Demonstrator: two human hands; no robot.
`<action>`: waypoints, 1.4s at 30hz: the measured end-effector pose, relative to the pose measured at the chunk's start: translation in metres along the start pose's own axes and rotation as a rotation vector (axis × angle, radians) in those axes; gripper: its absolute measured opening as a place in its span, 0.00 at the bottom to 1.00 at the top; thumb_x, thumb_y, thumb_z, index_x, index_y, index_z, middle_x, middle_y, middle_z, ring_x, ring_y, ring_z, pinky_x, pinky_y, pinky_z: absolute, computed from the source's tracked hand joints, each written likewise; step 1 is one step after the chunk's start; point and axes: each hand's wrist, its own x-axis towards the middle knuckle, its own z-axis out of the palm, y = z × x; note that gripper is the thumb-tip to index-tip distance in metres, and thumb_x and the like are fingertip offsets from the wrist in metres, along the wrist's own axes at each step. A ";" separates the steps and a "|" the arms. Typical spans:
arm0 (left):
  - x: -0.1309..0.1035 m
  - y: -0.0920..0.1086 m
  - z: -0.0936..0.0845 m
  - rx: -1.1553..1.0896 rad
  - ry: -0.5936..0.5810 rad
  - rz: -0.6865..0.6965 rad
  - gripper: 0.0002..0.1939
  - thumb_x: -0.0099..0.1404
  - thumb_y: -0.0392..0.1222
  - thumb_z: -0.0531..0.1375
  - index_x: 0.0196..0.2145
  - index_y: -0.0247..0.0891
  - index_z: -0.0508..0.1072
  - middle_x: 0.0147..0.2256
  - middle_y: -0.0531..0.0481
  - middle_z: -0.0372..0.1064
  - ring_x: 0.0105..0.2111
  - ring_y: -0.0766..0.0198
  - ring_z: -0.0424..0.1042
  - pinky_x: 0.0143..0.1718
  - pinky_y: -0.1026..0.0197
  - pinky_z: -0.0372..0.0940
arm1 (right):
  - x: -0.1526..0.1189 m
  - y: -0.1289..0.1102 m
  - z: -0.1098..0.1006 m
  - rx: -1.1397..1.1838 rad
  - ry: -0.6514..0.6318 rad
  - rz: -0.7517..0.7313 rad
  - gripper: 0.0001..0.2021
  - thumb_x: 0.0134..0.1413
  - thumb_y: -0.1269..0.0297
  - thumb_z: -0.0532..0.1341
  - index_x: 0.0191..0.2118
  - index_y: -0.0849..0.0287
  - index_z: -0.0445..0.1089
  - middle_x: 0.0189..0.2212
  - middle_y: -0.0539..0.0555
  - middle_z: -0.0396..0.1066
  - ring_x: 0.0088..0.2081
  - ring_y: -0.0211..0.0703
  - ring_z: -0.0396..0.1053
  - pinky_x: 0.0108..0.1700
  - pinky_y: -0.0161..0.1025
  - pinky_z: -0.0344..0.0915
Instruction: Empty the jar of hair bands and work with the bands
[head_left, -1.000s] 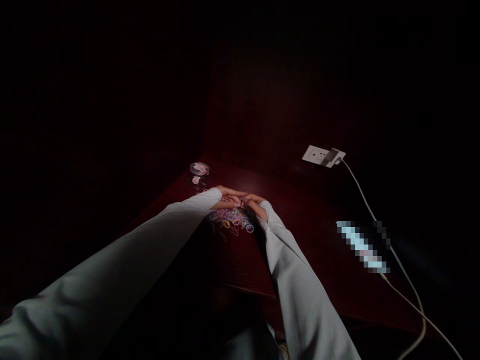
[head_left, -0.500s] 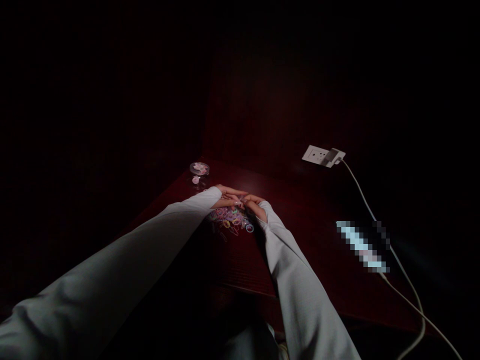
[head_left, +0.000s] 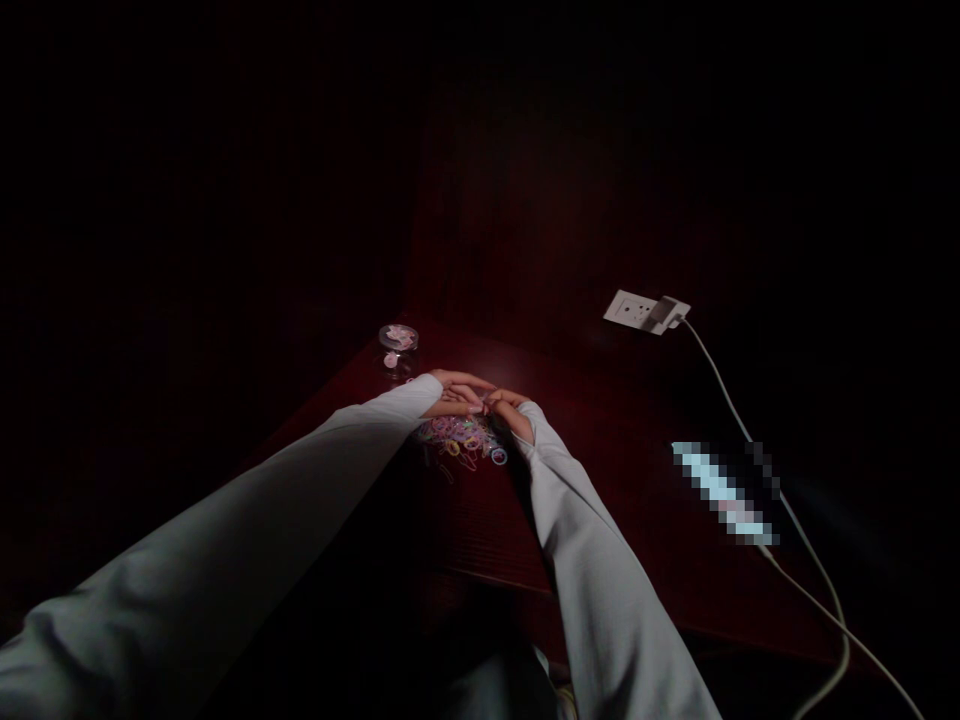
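Note:
A loose heap of small coloured elastic hair ties [head_left: 457, 440] lies on the dark red wooden table, pink, purple and yellow among them. Just beyond it, my left hand [head_left: 456, 393] reaches in from the left, thumb and fingers drawn together. Its fingertips meet those of my right hand [head_left: 511, 408], whose fingers are curled inward. Something small and pale shows between the fingertips, too small and dim to name. One light blue ring-shaped hair tie [head_left: 499, 456] sits at the heap's right edge. My sleeves cover both wrists.
Behind my left hand stands a clear lidded jar [head_left: 398, 350] with pink pieces. On the right a pixelated bright device [head_left: 724, 495] lies by a white cable [head_left: 814, 555]. A charger [head_left: 666, 314] is plugged into a wall socket [head_left: 628, 309]. The table's near edge [head_left: 495, 580] is dim.
The fingers of both hands have shifted very slightly at the fingertips. The arms, the heap, the jar and the cables stay where they were.

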 end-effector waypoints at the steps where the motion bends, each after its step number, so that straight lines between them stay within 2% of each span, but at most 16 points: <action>1: 0.000 -0.001 0.000 0.011 -0.007 0.004 0.30 0.60 0.45 0.69 0.58 0.34 0.72 0.41 0.43 0.81 0.40 0.62 0.79 0.48 0.58 0.71 | 0.000 0.000 0.000 0.003 0.001 0.000 0.11 0.42 0.53 0.62 0.22 0.56 0.67 0.22 0.47 0.65 0.28 0.38 0.59 0.33 0.37 0.54; 6: 0.000 -0.003 -0.001 0.050 -0.034 0.032 0.31 0.58 0.41 0.69 0.59 0.36 0.71 0.43 0.44 0.80 0.39 0.63 0.79 0.48 0.57 0.71 | 0.000 -0.001 0.000 0.007 0.010 0.006 0.11 0.40 0.54 0.61 0.21 0.56 0.67 0.21 0.47 0.64 0.27 0.36 0.57 0.31 0.36 0.52; 13: -0.001 0.003 0.001 0.063 0.006 0.030 0.27 0.60 0.45 0.68 0.56 0.34 0.73 0.40 0.43 0.81 0.44 0.58 0.80 0.51 0.54 0.72 | 0.000 -0.001 0.000 -0.023 0.002 0.001 0.12 0.42 0.52 0.61 0.21 0.55 0.66 0.20 0.47 0.62 0.27 0.38 0.56 0.30 0.37 0.51; 19: -0.002 0.004 0.001 0.035 -0.009 0.012 0.31 0.57 0.44 0.70 0.57 0.35 0.70 0.41 0.44 0.81 0.43 0.59 0.80 0.52 0.53 0.71 | 0.000 -0.002 0.000 -0.018 -0.006 0.009 0.12 0.41 0.52 0.62 0.21 0.56 0.67 0.18 0.46 0.61 0.24 0.36 0.54 0.29 0.37 0.49; 24: -0.001 0.001 0.001 0.001 0.000 -0.009 0.31 0.56 0.45 0.71 0.55 0.34 0.70 0.40 0.44 0.81 0.44 0.59 0.80 0.53 0.53 0.71 | -0.001 -0.003 0.000 -0.014 -0.016 0.009 0.12 0.41 0.53 0.62 0.21 0.56 0.67 0.18 0.45 0.60 0.23 0.34 0.52 0.29 0.36 0.48; 35: 0.001 0.001 0.002 -0.021 0.006 -0.025 0.30 0.55 0.45 0.72 0.53 0.35 0.71 0.39 0.46 0.81 0.42 0.61 0.80 0.52 0.55 0.71 | -0.002 -0.002 0.000 0.003 -0.009 0.021 0.10 0.40 0.54 0.62 0.21 0.55 0.68 0.17 0.45 0.58 0.25 0.37 0.55 0.28 0.36 0.50; 42: 0.001 -0.002 0.001 -0.040 0.003 -0.002 0.29 0.55 0.43 0.72 0.53 0.35 0.71 0.40 0.45 0.81 0.43 0.60 0.80 0.52 0.54 0.71 | 0.000 0.000 0.000 -0.007 -0.005 0.002 0.11 0.41 0.53 0.62 0.21 0.55 0.68 0.18 0.47 0.62 0.26 0.37 0.57 0.29 0.36 0.52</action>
